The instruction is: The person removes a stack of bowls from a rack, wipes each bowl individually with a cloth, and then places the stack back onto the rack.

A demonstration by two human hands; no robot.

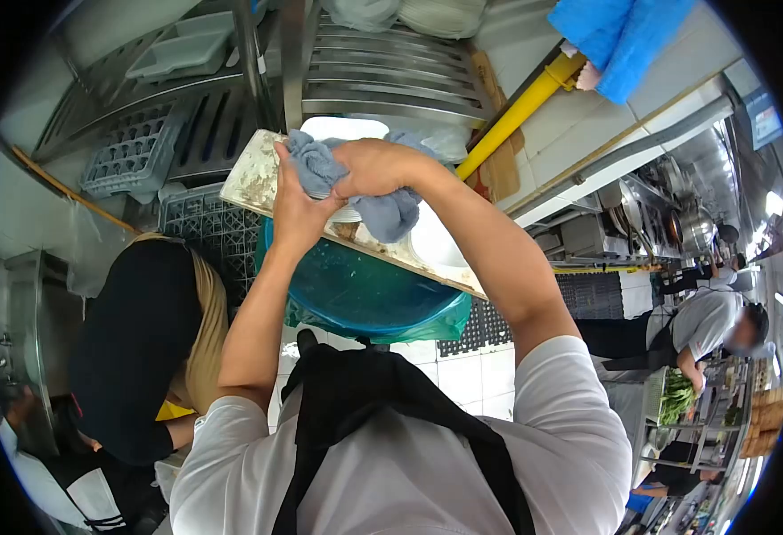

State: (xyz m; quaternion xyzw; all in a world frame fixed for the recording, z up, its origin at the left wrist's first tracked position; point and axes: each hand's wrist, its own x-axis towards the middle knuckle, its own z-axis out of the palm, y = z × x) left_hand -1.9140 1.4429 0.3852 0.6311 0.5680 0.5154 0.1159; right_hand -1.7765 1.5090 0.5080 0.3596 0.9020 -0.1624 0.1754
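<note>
Left hand (298, 209): curled against the cloth; whether it grips a dish underneath, I cannot tell.
Right hand (372, 168): closed on the cloth (318, 166), bunched between my hands, probably for firmer pressure.
White dishes (347, 215): on the board, below my hands, presumably for easy reach.
White bowl (436, 239): on the board, by my right forearm.
Board (250, 178): across the bin (347, 285), seemingly as a ledge.
Rack (202, 218): left of the bin.
</note>
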